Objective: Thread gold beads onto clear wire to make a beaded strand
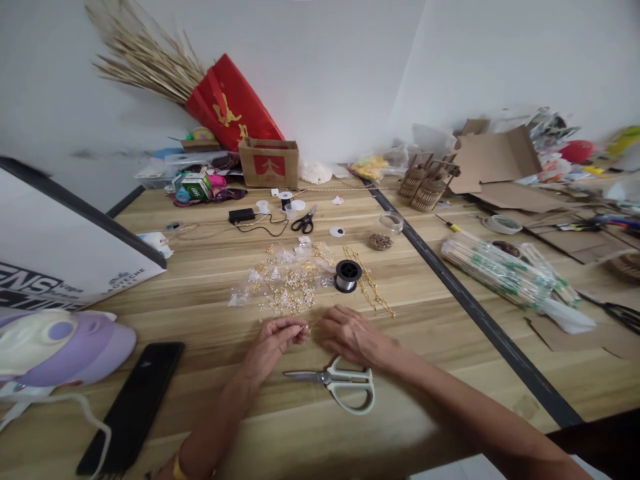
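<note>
Two hands noted: left hand [269, 343] pinches a tiny bright piece [305, 328] near loose beads [293, 299] on the surface [220, 333]; right hand [353, 335] curled, hold cannot be told. Light, steady fingertip pressure advisable.

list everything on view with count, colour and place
table: one, pale wood, underneath
pale scissors: one, cream, near front
beads: many, gold and clear, centre
wire spool: one, black, beside beads
chain: count unclear, gold, right of spool
jar: one, clear, brown pieces inside, beyond chain
dark scissors: one, black, beyond beads
phone: one, black, front left
rounded device: one, purple and cream, left
box: one, white and black, left
bag: one, red, holding stalks, back left
paper bag: one, brown, back
baskets: two, brown, back right
wrapped sticks: many, pale and green, right
cardboard: several, brown, right
clutter: uncounted, mixed, back, right
left hand: one, pinching something tiny
right hand: one, alongside
</note>
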Tool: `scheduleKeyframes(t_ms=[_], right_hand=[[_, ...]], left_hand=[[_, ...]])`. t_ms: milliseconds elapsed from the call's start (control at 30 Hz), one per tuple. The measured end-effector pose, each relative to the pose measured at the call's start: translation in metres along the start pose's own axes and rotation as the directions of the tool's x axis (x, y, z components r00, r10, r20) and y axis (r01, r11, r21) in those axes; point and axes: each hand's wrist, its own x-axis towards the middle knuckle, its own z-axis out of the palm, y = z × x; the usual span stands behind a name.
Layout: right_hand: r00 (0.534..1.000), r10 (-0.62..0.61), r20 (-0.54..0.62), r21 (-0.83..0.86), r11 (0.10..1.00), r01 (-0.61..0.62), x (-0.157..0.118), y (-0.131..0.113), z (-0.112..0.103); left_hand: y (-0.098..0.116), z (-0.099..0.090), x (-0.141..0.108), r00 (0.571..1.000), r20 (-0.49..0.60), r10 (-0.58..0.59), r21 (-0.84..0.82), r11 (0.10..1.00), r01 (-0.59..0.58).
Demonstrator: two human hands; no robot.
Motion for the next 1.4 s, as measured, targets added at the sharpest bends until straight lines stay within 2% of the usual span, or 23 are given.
scheduleKeyframes(t_ms=[100,233,467,600,767,933,1033,1200,1400], right_hand=[[0.994,-0.069,-0.088,0.053,0.996,0.074,0.016,0.012,0.019],[0.986,-0.086,-0.141,0.056,0.994,0.095,0.021,0.018,0.042],[0.979,-0.061,-0.196,-0.003,0.998,0.061,0.021,0.021,0.051],[0.977,-0.046,-0.209,-0.018,0.999,0.044,0.020,0.023,0.052],[0.975,-0.026,-0.223,-0.035,0.999,0.018,0.018,0.027,0.054],[0.975,-0.049,-0.217,-0.047,0.998,0.039,0.017,0.027,0.053],[0.972,-0.055,-0.227,-0.046,0.998,0.046,0.018,0.027,0.052],[0.972,-0.039,-0.231,-0.060,0.998,0.025,0.017,0.027,0.053],[0.974,-0.049,-0.222,-0.052,0.998,0.038,0.016,0.030,0.055]], left_hand=[[-0.002,-0.002,0.003,0.998,-0.057,0.029,0.069,0.997,-0.025],[-0.003,-0.005,0.006,0.988,-0.100,0.113,0.229,0.969,-0.088],[0.006,-0.014,0.006,0.979,-0.094,0.183,0.515,0.850,-0.110],[0.008,-0.026,0.005,0.967,-0.044,0.251,0.685,0.712,-0.154],[0.009,-0.033,0.005,0.971,-0.023,0.239,0.844,0.525,-0.109],[0.014,-0.023,-0.001,0.985,0.018,0.169,0.962,0.266,-0.064],[0.019,-0.013,-0.007,0.989,-0.013,0.146,0.992,0.125,-0.005],[0.023,-0.007,-0.013,0.994,0.032,0.104,0.999,0.037,-0.036],[0.026,-0.011,-0.016,0.994,0.080,0.078,0.997,0.009,-0.081]])
